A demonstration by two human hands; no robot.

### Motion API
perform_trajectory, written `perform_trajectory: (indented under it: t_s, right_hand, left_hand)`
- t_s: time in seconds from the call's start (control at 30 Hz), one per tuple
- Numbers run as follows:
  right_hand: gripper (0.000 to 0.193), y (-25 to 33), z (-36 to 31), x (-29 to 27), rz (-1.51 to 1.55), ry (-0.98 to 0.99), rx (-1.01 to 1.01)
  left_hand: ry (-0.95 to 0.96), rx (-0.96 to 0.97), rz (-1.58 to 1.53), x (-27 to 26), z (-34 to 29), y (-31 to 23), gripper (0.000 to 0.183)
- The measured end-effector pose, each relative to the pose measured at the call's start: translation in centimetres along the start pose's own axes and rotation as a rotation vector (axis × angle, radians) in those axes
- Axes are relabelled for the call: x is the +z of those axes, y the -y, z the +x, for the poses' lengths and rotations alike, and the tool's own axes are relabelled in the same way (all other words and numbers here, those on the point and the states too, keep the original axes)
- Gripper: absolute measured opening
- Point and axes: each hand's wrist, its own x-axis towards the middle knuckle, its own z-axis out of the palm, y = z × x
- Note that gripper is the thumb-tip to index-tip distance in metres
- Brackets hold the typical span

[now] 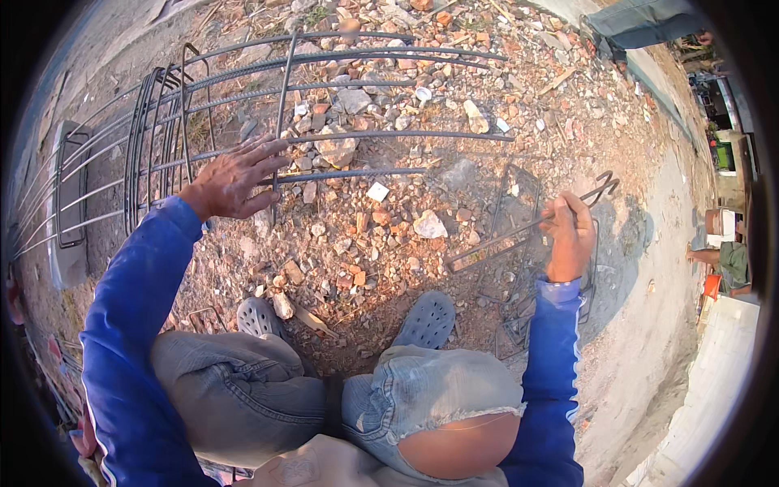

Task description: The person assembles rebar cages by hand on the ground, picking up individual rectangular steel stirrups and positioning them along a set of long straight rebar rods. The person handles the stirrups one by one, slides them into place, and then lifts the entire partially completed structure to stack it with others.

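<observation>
A cage of long ribbed steel rebars (365,136) extends across the left and middle of the view. My left hand (239,174) lies over its lower bars, fingers stretched out and reaching a crosswise steel rod (287,85). On the right, my right hand (570,231) is closed around a narrow rectangular rebar stirrup (499,241) with hooked ends, held above the ground. Several stirrups (136,154) are bunched around the bars left of my left hand, and a separate stirrup (187,114) stands closer to it.
Broken stone and brick rubble (381,227) covers the ground. More stirrups (519,304) lie below my right hand. The cage's far-left part passes by a pale concrete block (71,260). One person's leg (649,23) shows at the top right; another person (734,264) is at the right edge.
</observation>
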Motion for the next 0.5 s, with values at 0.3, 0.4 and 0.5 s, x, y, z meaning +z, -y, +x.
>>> perform_trajectory:
  t_s: [0.3,0.4,0.5]
  right_hand:
    - [0.035,-4.3,13.3,4.4,-0.048,0.048,-0.001]
    - [0.034,-4.1,16.8,8.1,-0.052,0.238,0.016]
    - [0.036,-2.5,17.7,12.6,-0.066,0.376,-0.102]
  left_hand:
    - [-0.263,0.002,0.013,0.6,0.0,0.8,0.047]
    - [-0.344,-0.216,-0.008,0.2,0.2,0.8,0.047]
    - [-0.494,-0.578,-0.305,0.0,1.6,0.8,0.043]
